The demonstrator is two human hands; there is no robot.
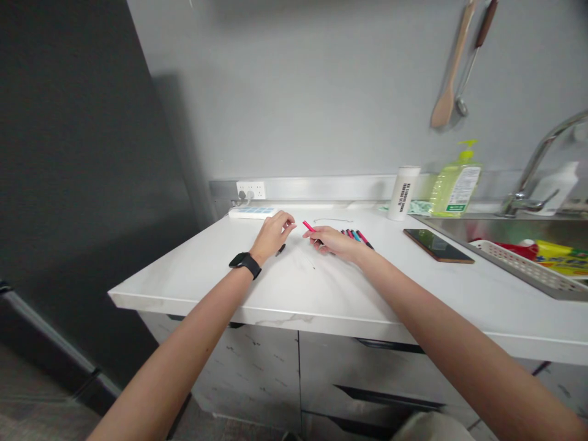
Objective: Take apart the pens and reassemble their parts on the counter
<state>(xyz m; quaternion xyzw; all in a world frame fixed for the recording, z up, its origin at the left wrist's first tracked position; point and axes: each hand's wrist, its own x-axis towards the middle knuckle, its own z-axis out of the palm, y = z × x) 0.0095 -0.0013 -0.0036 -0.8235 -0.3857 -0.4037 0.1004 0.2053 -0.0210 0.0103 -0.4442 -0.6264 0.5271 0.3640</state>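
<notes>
**Hands and pens on counter**

Lettering on white cylinder [403, 193] and green soap bottle [456, 184] too small to read. Right hand [334, 241] pinched shut on pink pen [309, 226], just left of pen row [357, 236] on counter [321, 288]. Left hand [272, 235] loosely curled, fingertips together; black pen [280, 249] beside it, contact unclear. Phone [438, 245] far right. Sink [528, 245] cut off.

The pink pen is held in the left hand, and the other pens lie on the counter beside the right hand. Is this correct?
Not quite. The head view shows the pink pen in the right hand, not the left hand. The rest holds: the other pens lie on the counter beside that right hand.
</notes>
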